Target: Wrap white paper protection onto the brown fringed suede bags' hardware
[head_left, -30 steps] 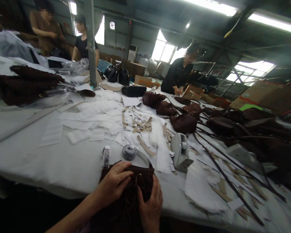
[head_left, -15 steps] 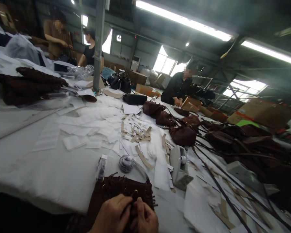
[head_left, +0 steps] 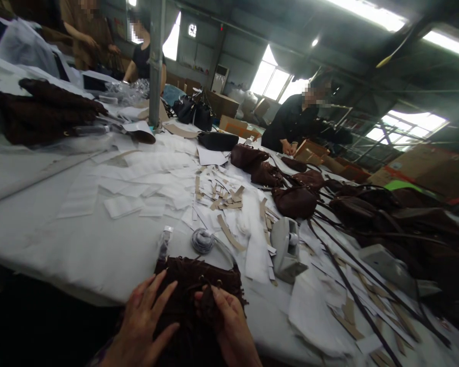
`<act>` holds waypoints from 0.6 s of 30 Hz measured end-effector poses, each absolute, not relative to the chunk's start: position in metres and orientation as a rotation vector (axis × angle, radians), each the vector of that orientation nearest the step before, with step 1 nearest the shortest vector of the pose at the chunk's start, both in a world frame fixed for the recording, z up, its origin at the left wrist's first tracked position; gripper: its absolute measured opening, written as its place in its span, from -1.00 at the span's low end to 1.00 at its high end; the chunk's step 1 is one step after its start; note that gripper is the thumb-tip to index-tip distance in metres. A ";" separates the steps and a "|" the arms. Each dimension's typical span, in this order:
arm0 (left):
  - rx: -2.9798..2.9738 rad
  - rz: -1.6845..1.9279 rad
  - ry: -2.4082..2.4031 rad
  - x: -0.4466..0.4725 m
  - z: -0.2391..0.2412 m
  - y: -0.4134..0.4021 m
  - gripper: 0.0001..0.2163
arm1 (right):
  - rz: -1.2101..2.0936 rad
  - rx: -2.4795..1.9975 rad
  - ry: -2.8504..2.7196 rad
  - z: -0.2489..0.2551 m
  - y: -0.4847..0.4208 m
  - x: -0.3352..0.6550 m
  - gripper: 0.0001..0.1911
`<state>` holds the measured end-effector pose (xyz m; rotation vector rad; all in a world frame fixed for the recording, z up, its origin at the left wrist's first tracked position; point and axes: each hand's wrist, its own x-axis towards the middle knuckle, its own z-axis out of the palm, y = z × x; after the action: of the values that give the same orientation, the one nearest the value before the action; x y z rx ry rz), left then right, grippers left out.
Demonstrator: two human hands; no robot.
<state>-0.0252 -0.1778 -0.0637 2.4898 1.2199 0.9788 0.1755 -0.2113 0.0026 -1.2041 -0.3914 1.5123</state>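
A dark brown fringed bag (head_left: 191, 270) lies at the near edge of the table in front of me. My left hand (head_left: 143, 316) is open, its fingers spread over the bag's left side. On the right, my right hand (head_left: 227, 318) pinches a dark brown piece of the bag (head_left: 209, 302), perhaps a tassel or strap end, just below small metal rings. How that piece joins the bag is hidden. Behind the bag lie a coil wrapped in clear plastic (head_left: 202, 240) and a plastic-wrapped strap end (head_left: 164, 243).
A grey tape dispenser (head_left: 286, 255) stands right of the bag. Paper strips and card scraps (head_left: 229, 196) cover the middle. Brown leather bags (head_left: 294, 201) with long straps lie to the right. A metal post (head_left: 155, 66) rises beyond. Several people work at the far side.
My left hand has let go near the metal fitting, moved left and spread open. My right hand stays at the bag, now pinching the brown piece. The view has shifted slightly.
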 end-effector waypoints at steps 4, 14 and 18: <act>2.314 1.015 1.220 -0.032 -0.079 -0.167 -0.59 | 1.467 -1.084 -0.287 0.008 -0.195 0.163 -0.63; 2.128 0.906 1.086 -0.002 -0.044 -0.077 -0.78 | 1.263 -1.374 -0.465 -0.025 -0.164 0.155 -0.41; 2.034 1.159 1.433 -0.019 -0.036 -0.041 -0.79 | 1.230 -1.431 -0.398 -0.039 -0.166 0.163 -0.38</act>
<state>-0.0187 -0.0408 -0.0356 2.0340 1.4334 1.1587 0.1634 -0.1663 -0.0392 -1.4314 -0.3975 1.2301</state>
